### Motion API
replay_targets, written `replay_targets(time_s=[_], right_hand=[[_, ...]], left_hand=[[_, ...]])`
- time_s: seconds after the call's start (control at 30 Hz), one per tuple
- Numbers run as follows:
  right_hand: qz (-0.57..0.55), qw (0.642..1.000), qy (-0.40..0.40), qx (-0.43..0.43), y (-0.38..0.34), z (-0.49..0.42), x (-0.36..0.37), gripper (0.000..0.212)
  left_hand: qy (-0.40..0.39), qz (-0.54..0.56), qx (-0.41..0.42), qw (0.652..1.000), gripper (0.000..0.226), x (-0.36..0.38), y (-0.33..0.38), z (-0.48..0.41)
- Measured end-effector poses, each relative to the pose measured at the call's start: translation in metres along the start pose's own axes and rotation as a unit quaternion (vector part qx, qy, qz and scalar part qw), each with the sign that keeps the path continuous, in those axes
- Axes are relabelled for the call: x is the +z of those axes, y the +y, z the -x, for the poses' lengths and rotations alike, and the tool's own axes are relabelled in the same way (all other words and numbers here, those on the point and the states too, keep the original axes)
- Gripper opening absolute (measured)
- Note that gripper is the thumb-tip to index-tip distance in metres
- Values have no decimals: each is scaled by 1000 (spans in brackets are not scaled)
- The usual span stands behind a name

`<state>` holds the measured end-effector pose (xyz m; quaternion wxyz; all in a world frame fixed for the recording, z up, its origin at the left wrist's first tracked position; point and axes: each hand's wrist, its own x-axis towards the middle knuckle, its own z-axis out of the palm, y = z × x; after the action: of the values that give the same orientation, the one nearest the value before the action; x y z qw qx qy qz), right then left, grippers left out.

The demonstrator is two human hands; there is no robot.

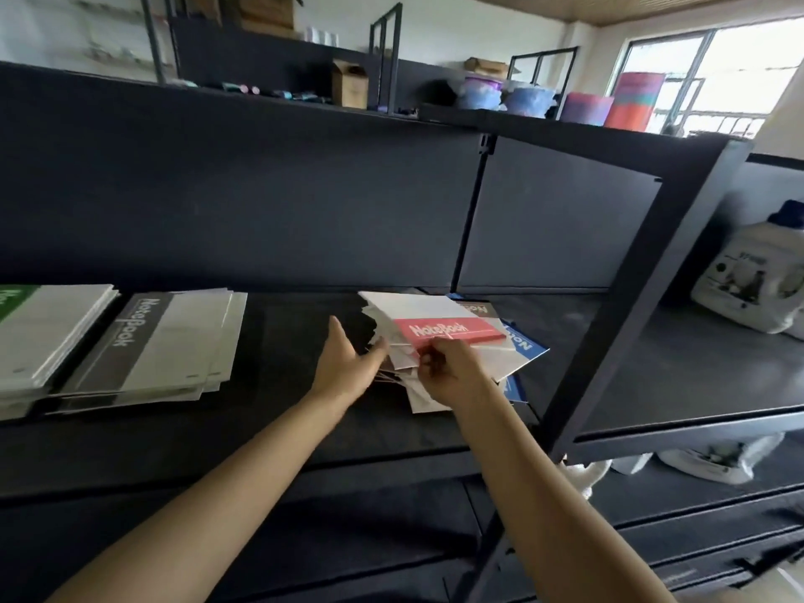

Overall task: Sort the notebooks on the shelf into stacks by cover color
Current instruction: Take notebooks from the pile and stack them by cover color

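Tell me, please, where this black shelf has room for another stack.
Bare board lies between the grey-banded notebook stack and the left hand, and right of the black post. Crowded: the mixed notebook pile the right hand pinches.

Black shelf (304,428): green-covered stack (43,332), grey-covered stack (165,346), loose pile of mixed notebooks (435,309).

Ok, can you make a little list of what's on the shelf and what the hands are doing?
shelf: dark, holds all the notebooks
sorted stacks: green stack far left, gray stack beside it
mixed pile: red notebook on top, blue notebook underneath
left hand: open, at the pile's left edge
right hand: pinches the red notebook's near edge
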<state>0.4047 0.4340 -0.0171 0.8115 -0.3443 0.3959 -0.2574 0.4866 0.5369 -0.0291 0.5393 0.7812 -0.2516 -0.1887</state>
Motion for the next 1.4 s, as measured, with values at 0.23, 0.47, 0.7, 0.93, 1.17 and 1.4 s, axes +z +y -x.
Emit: replay_targets(time_s=[0.23, 0.47, 0.7, 0.93, 1.17, 1.4], right_hand=[[194, 973, -122, -21, 31, 30, 7, 7], [-29, 996, -79, -36, 24, 19, -20, 11], [17, 982, -187, 18, 14, 24, 5, 36], [60, 978, -199, -12, 44, 34, 49, 29], [21, 986, -159, -38, 92, 71, 120, 25], [11, 983, -179, -32, 180, 123, 203, 25]], left_hand=[[42, 270, -74, 959, 20, 2, 9, 10], [76, 384, -67, 918, 21, -74, 13, 29], [63, 224, -84, 969, 17, -128, -4, 53], [133, 203, -82, 967, 21, -180, -19, 70], [265, 363, -36, 893, 65, -212, -31, 72], [264, -26, -2, 964, 61, -285, -67, 103]])
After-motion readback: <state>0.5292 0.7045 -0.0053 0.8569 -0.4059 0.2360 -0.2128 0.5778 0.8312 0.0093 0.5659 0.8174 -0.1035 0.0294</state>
